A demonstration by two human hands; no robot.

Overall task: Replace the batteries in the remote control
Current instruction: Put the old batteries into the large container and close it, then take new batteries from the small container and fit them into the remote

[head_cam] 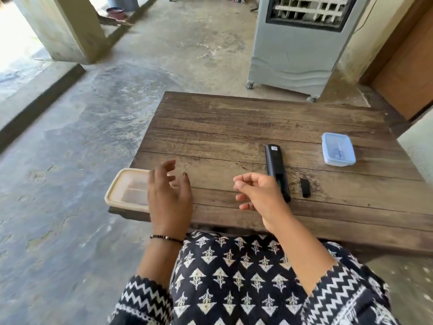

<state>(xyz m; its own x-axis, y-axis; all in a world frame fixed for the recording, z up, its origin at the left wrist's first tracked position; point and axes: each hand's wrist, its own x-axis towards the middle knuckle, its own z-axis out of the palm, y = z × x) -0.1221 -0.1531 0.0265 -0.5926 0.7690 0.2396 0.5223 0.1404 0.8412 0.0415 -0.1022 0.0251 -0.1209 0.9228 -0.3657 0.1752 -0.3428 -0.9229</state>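
Observation:
A black remote control (274, 163) lies face down on the wooden table (234, 127), its battery compartment open at the near end. Its small black battery cover (305, 188) rests just right of it. My right hand (259, 194) hovers over the table left of the remote's near end, fingers loosely curled; nothing shows in it. My left hand (169, 193) hangs with fingers spread next to a beige lidded plastic box (127, 189) at the table's near left corner. A blue lidded box (338, 149) with something small inside sits at the right.
A grey air cooler on wheels (297, 45) stands on the concrete floor behind the table. A wooden door (407, 73) is at the right. A concrete pillar (63, 26) rises at the far left. My patterned garment (234, 277) fills the near foreground.

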